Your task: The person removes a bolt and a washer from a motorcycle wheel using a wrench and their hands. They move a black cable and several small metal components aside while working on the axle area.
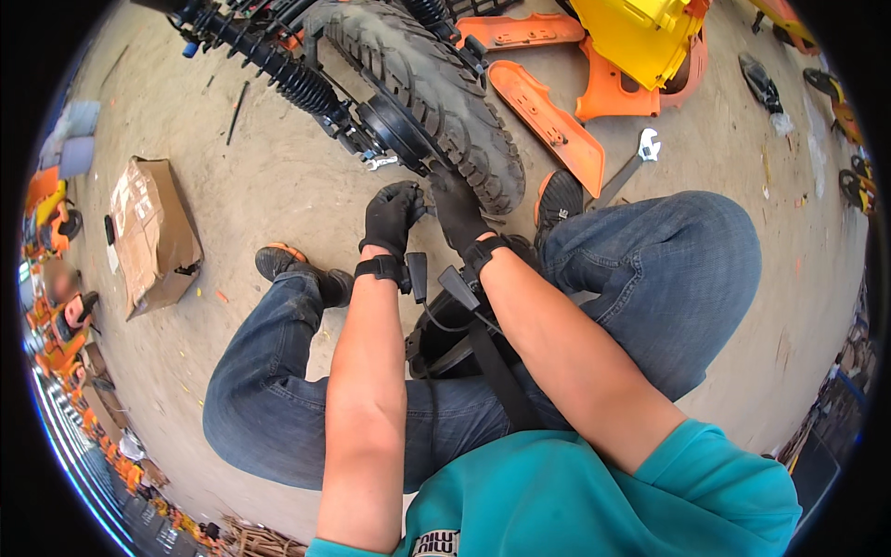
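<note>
My left hand (pixel 393 217), in a black glove, is closed with its fingertips pinched together just below the wheel's hub. Something small and metallic seems to show at those fingertips, too small to name. Beside it, my right hand (pixel 458 206), also gloved, reaches up against the lower side of the hub. Its fingers are mostly hidden there. A large knobbly tyre (pixel 469 121) stands before me, with a round black hub drum (pixel 394 128) on its left side. A black coil-spring shock absorber (pixel 288 82) runs down to the hub. A silver wrench (pixel 381 163) lies on the floor behind my left hand.
An adjustable wrench (pixel 629 169) lies on the concrete floor near my right shoe (pixel 560 197). Orange plastic panels (pixel 548 121) and a yellow body part (pixel 640 42) lie at the far right. A cardboard box (pixel 153 237) stands left; a thin black rod (pixel 238 113) lies beyond it.
</note>
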Demonstrator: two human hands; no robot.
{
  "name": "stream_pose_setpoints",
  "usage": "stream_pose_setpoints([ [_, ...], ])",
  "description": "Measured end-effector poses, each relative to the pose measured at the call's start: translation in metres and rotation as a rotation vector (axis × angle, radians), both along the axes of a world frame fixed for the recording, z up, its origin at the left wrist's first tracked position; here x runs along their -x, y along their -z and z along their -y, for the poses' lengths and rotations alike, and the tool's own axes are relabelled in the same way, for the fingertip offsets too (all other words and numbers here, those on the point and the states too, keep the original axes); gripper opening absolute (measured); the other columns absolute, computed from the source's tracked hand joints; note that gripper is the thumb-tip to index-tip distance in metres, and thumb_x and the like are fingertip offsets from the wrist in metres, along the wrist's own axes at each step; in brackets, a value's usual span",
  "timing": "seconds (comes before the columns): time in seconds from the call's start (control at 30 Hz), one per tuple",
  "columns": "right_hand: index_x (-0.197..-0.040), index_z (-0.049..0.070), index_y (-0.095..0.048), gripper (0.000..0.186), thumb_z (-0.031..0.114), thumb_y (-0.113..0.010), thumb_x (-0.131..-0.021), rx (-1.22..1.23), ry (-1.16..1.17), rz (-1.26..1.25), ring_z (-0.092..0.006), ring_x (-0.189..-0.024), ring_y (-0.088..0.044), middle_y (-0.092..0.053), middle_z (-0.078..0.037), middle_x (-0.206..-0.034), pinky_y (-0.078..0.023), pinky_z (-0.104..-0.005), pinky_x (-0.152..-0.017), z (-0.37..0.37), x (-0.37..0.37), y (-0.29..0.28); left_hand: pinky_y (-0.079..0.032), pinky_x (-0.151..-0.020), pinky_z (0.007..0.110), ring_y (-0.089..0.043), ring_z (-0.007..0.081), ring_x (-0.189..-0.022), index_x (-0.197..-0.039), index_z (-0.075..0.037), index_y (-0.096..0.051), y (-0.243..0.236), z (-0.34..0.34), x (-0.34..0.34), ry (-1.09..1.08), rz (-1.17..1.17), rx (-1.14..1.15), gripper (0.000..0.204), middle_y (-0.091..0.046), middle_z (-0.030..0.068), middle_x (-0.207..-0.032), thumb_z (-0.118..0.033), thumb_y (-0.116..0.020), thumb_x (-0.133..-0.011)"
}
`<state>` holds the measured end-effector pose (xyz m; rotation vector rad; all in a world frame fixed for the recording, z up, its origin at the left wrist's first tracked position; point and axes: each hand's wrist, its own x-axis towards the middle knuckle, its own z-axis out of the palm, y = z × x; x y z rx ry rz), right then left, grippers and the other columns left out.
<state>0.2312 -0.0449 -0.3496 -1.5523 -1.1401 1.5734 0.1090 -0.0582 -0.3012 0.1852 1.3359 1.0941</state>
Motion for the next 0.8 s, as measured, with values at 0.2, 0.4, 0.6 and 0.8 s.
stream_pose_setpoints([
  [0.2,-0.126,0.004,-0.051,0.037,0.011,-0.046,-0.089,-0.107,0.040,0.005,-0.0119,-0.087,-0.052,-0.059,-0.004,-0.102,-0.043,-0.0250,-0.075,-0.008,0.005,-0.013,-0.052,-0.062,0.024,-0.059,0.0146,-0.067,-0.098,0.002,-0.059,0.014,-0.006,0.000,-0.015,-0.047,0.015,0.014,-0.062,0.0078,-0.082,-0.006,-0.056,-0.087],
  [0.4,-0.117,0.001,-0.055,0.032,0.015,-0.047,-0.090,0.028,0.104,-0.039,-0.0131,-0.089,-0.053,-0.061,-0.006,-0.101,-0.042,-0.0262,-0.080,-0.010,-0.002,0.015,-0.051,-0.067,0.025,-0.060,0.0145,-0.075,-0.096,0.000,-0.060,0.022,-0.018,-0.006,0.077,0.066,-0.039,0.016,-0.062,0.0048,-0.084,-0.013,-0.053,-0.090],
  [0.6,-0.116,-0.002,-0.055,0.032,0.014,-0.048,-0.089,-0.090,0.158,-0.002,-0.0151,-0.092,-0.054,-0.062,-0.008,-0.103,-0.042,-0.0277,-0.082,-0.005,0.009,0.006,-0.049,-0.068,0.026,-0.061,0.0182,-0.076,-0.095,-0.004,-0.061,0.032,-0.018,0.014,0.353,-0.271,-0.170,0.020,-0.063,0.0071,-0.084,0.003,-0.059,-0.077],
  [0.8,-0.116,-0.001,-0.056,0.032,0.013,-0.048,-0.088,-0.063,0.105,-0.092,-0.0168,-0.096,-0.055,-0.062,-0.010,-0.107,-0.041,-0.0279,-0.085,-0.007,0.012,-0.032,-0.049,-0.068,0.025,-0.060,0.0126,-0.079,-0.100,-0.004,-0.059,0.022,-0.014,0.010,0.016,0.066,0.081,0.014,-0.063,0.0029,-0.088,-0.006,-0.053,-0.088],
])
